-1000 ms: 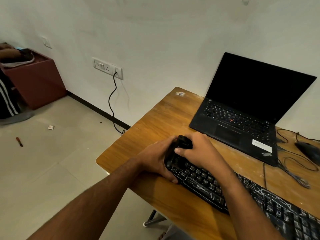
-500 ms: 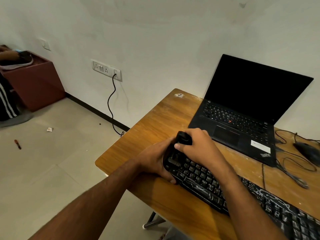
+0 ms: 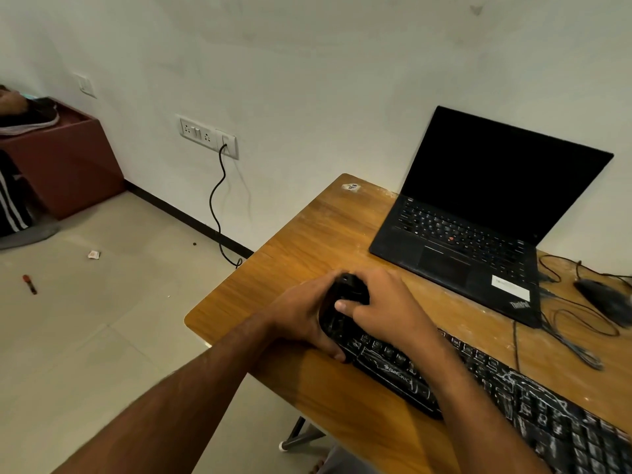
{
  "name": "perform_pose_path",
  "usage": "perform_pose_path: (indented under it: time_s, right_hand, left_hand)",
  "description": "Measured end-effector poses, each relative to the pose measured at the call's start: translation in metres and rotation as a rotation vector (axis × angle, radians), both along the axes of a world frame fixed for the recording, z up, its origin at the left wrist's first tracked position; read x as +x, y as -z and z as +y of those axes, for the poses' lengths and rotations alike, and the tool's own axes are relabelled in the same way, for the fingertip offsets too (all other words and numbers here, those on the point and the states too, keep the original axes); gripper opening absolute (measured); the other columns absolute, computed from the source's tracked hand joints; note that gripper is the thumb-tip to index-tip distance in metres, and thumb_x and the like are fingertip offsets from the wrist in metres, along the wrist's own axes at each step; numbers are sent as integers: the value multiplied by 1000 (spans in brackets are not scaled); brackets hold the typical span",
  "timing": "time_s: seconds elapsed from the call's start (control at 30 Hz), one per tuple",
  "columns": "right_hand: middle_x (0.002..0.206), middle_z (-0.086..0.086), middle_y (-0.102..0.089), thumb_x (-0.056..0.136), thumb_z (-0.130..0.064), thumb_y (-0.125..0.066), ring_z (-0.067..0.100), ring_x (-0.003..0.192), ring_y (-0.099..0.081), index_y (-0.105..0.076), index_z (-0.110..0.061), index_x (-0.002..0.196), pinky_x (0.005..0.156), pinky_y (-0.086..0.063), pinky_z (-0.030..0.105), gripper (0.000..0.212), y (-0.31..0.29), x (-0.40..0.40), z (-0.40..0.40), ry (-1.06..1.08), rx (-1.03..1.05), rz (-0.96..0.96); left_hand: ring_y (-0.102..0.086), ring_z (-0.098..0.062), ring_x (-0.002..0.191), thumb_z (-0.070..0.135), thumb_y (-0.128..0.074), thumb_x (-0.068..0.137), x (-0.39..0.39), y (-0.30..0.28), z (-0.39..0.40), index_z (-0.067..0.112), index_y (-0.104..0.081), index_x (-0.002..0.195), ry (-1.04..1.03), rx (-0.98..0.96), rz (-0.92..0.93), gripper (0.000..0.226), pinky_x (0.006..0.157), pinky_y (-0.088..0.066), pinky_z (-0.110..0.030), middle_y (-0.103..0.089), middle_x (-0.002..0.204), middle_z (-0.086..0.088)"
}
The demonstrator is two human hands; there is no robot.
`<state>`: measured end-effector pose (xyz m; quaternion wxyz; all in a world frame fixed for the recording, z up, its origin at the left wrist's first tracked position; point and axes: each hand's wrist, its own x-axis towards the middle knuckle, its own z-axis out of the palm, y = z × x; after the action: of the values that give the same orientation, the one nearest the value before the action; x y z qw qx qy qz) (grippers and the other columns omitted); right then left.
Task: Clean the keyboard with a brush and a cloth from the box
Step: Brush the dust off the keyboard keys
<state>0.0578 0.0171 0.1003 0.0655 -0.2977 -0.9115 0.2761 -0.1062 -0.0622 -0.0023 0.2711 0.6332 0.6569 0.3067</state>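
The keyboard (image 3: pixel 478 381), lying on the counter (image 3: pixel 307 234) w/ its left end near the edge, is being steadied by the left hand (image 3: pixel 301 319) curled round that end, prob. so the brush (image 3: pixel 349 289) gripped in the right hand (image 3: pixel 386 309) is being worked over the keys.

A plain room in a home or small office: a wooden worktop (image 3: pixel 307 241) against a bare white wall carries an open laptop (image 3: pixel 478 213), a keyboard (image 3: pixel 513 398) and a mouse (image 3: pixel 602 295). A wall socket panel (image 3: pixel 205 135) sits above a tiled floor (image 3: pixel 102 336).
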Motion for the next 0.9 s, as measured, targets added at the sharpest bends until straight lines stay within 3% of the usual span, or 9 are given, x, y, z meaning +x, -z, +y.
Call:
perform_pose_path:
  time_s: [0.1, 0.17, 0.33, 0.47, 0.63, 0.7, 0.8, 0.9]
  right_hand:
    - [93, -7, -66, 85, -31, -77, 10, 86, -63, -67, -24, 102, 65, -50, 25, 21, -5, 6, 14, 28, -53, -50]
    - [91, -6, -65, 85, -32, -77, 10, 82, -63, -68, -22, 101, 62, -48, 25, 20, -3, 7, 20, 93, -59, 13]
    - [94, -8, -65, 85, -31, -76, 9, 86, -63, -65, -27, 97, 63, -50, 24, 17, 7, 9, 9, 36, -94, 20]
    - [87, -6, -66, 86, -31, -76, 7, 79, -63, -66, -23, 92, 59, -46, 22, 15, 1, 15, 17, 108, -68, 56]
    - [85, -13, -64, 84, -29, -78, 3, 80, -61, -63, -29, 88, 62, -44, 19, 16, 6, 18, 2, 32, -75, 94]
    - [85, -10, -67, 84, -28, -78, 4, 79, -63, -65, -27, 88, 61, -46, 20, 14, 2, 19, 9, 34, -124, 88]
    - [80, -4, -71, 85, -27, -78, 10, 75, -68, -68, -23, 85, 64, -56, 33, 11, -5, 22, 22, 144, -218, 145]
    - [76, 0, -68, 85, -29, -77, 15, 72, -66, -66, -19, 82, 65, -55, 36, 15, -9, 24, 34, 250, -121, 200]
  left_hand:
    - [-44, -2, 139, 48, -100, 53, 1, 0, -1, 31, -20, 160, -1, -7, 2, 135, 119, -40, -38, -47, 151, 18]
    - [-43, -3, 140, 50, -100, 52, 2, 0, -2, 30, -18, 161, 5, -8, 5, 137, 119, -40, -38, -46, 152, 17]
    - [-46, 4, 135, 44, -101, 56, 4, -3, 0, 31, -28, 156, 13, 0, 38, 124, 114, -42, -25, -49, 146, 21]
    - [-46, 1, 135, 53, -97, 56, 8, -4, 0, 31, -27, 157, 11, 13, 74, 126, 116, -42, -38, -49, 147, 19]
    - [-31, -2, 144, 66, -92, 58, 18, -7, 4, 29, -30, 155, 59, 41, 197, 121, 126, -22, -43, -40, 155, 15]
    - [-30, -2, 145, 68, -91, 57, 19, -7, 5, 28, -26, 158, 49, 35, 201, 127, 126, -20, -47, -38, 157, 15]
    - [-35, 0, 143, 73, -90, 52, 19, -7, 4, 30, -22, 158, 26, 25, 186, 133, 126, -20, -46, -41, 155, 18]
    - [-33, 1, 144, 69, -92, 52, 19, -8, 4, 29, -21, 159, 11, 26, 186, 135, 127, -17, -42, -40, 157, 16]
